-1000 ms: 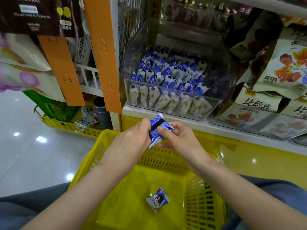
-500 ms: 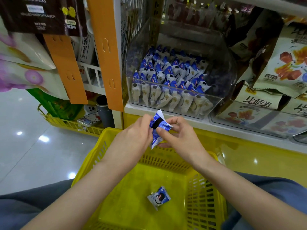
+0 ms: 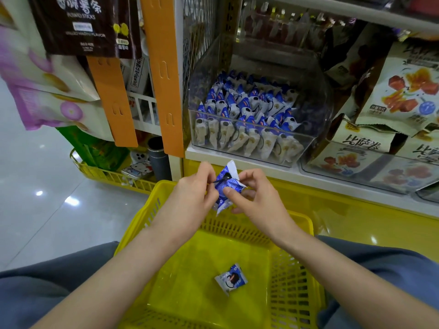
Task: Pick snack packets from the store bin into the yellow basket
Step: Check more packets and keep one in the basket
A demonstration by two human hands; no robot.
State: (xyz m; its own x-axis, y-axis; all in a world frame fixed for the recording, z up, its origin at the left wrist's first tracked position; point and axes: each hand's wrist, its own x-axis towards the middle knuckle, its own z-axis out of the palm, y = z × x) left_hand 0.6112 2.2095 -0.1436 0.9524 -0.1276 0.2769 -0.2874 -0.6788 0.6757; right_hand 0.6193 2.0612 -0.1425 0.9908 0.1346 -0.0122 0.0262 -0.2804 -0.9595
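Observation:
A blue-and-white snack packet (image 3: 225, 186) is held upright between both hands above the far rim of the yellow basket (image 3: 294, 281). My left hand (image 3: 194, 195) pinches its left side and my right hand (image 3: 251, 198) pinches its right side with thumb on the front. One more packet (image 3: 231, 279) of the same kind lies on the basket floor. The clear store bin (image 3: 308, 143) on the shelf straight ahead holds several rows of the same packets.
An orange upright post (image 3: 166, 74) stands left of the bin. Large snack bags (image 3: 403, 91) fill the shelf on the right. Hanging bags (image 3: 78, 24) are at the upper left. A second yellow basket (image 3: 109, 176) sits on the glossy floor at the left.
Both hands have lifted slightly with the packet and turned it more upright, so its white serrated end now points up.

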